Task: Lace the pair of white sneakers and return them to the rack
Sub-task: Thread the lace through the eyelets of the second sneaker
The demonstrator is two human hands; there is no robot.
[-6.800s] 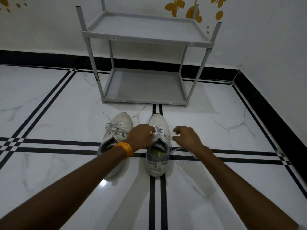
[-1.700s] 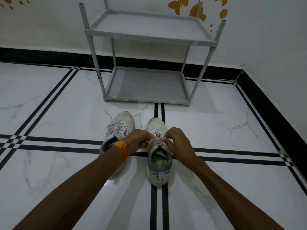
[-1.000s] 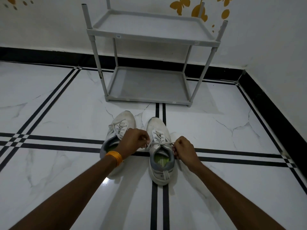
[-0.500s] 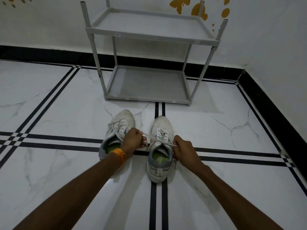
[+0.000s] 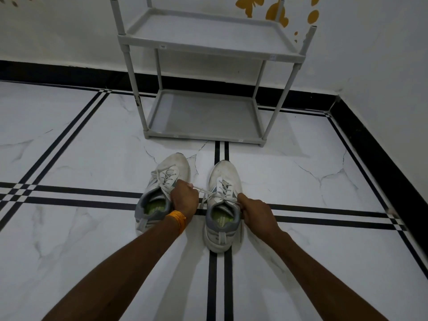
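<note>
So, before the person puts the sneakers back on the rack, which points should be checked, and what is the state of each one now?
1. Left hand grips a lace end of the right sneaker: ok.
2. Right hand grips the other lace end: ok.
3. Lace pulled tight between the hands: ok.
4. Bow finished on the right sneaker: cannot tell, the hands cover part of it.
5. Left sneaker laced: ok; whether it is knotted, cannot tell.
6. Room on the rack: ok, both shelves are bare.
7. Sneakers on the rack: not ok, both stand on the floor in front of it.
</note>
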